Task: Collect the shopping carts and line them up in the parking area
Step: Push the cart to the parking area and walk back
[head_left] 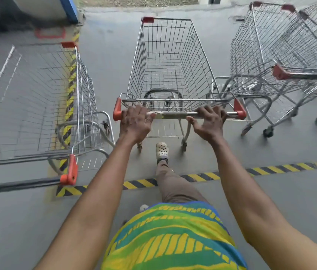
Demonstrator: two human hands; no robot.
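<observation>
Both hands sit on the handle bar point(179, 114) of the middle cart point(170, 61), which stands straight ahead at 12 o'clock on the grey floor point(17, 221). The left hand point(135, 122) lies over the bar near its left red end cap, fingers curled over the top. The right hand point(209, 121) grips the bar near the right end cap, fingers wrapped over it and thumb spread out below. A second cart point(42, 106) stands at 9 to 10 o'clock, close beside the left forearm. Two nested carts point(282, 55) stand at 2 o'clock. A yellow-and-black striped line point(270, 170) crosses the floor under the arms, behind the forward foot in a pale clog point(162, 149)
</observation>
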